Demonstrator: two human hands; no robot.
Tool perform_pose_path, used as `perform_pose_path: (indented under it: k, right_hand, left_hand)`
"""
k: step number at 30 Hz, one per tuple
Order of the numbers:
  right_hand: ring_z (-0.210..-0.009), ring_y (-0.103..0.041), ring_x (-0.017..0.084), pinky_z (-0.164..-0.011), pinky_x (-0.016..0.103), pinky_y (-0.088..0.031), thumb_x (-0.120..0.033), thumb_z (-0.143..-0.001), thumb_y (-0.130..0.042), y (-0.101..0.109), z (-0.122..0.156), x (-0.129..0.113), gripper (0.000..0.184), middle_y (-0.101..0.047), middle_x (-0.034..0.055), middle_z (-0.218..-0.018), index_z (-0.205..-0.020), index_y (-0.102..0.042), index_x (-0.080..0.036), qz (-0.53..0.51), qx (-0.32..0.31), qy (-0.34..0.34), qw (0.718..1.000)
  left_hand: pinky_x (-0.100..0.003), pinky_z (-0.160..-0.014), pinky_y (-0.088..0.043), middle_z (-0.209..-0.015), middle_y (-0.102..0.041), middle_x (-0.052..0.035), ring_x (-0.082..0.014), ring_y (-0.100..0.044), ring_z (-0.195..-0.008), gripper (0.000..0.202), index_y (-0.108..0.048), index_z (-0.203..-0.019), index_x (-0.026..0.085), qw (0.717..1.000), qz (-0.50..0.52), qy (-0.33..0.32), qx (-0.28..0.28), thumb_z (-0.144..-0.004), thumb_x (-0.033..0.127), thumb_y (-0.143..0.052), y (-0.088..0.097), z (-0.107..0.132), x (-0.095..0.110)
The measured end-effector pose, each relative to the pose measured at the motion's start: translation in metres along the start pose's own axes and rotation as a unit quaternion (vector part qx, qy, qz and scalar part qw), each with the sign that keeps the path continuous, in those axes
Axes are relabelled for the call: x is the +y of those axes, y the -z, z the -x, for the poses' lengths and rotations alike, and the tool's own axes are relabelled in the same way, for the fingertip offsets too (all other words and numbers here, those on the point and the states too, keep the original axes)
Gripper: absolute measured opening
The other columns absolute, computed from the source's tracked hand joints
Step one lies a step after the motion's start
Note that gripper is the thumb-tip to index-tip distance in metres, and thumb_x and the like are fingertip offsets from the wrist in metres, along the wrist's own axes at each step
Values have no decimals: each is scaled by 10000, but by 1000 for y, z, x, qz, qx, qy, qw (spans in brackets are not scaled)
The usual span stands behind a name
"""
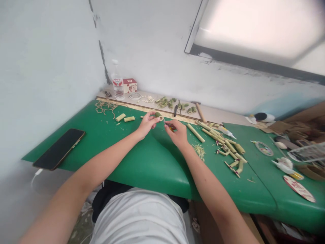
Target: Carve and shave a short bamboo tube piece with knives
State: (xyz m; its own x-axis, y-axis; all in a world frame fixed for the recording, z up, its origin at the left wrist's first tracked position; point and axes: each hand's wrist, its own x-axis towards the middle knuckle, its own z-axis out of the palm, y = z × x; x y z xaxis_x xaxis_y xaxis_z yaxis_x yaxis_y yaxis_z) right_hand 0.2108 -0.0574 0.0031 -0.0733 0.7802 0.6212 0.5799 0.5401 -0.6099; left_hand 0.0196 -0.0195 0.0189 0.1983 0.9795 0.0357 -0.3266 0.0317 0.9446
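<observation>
My left hand (148, 124) pinches a short green bamboo ring (158, 115) just above the green table (142, 159). My right hand (177, 133) sits close beside it and grips a small tool (169, 126) with a yellowish handle, its thin tip pointing at the ring. Two short pale bamboo pieces (125, 118) lie on the table left of my left hand. A long bamboo stick (195, 132) lies just right of my right hand.
A pile of bamboo sticks (228, 147) and shavings lies at the right. A phone (59, 148) rests on the table's left edge. A water bottle (117, 83), red box (130, 85), cut bamboo rings (175, 103) and a hammer (199, 110) line the back ledge. Clutter fills the far right.
</observation>
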Motion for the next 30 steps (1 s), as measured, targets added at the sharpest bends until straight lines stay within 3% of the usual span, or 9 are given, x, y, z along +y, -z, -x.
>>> perform_pose_path:
  k: [8,14,23,30]
  right_hand:
    - [-784,-758,212,-751,378,-649,-415,-976,-681,0,0,-1,198,-822,59,-962,-1012,-809,-268,-4,-2,5,1000]
    - [-787,-759,216,-755,385,-647,-417,-980,-680,-1,0,0,200,-821,58,-960,-1021,-808,-269,-3,-2,9,1000]
    - [-786,-761,216,-726,364,-631,-402,-997,-688,-3,1,3,184,-805,53,-931,-1031,-802,-261,-9,-2,23,1000]
    - [-820,-768,216,-736,354,-632,-383,-998,-697,-3,1,7,165,-810,52,-950,-1047,-801,-264,-6,-6,33,999]
  left_hand:
    - [-237,-534,-364,-760,-679,10,-89,-498,-527,277,-652,-1083,166,1000,1,19,-11,-857,297,-744,0,-1,3]
    - [-243,-544,-389,-768,-701,-36,-108,-521,-532,207,-688,-952,157,998,11,47,-36,-893,346,-625,2,0,4]
    - [-246,-590,-425,-876,-782,-72,-130,-555,-587,458,-736,-1235,135,995,18,77,-58,-831,264,-560,3,3,5]
    - [-247,-591,-431,-942,-800,-83,-125,-553,-590,510,-723,-1290,126,995,23,76,-65,-836,274,-545,2,4,5]
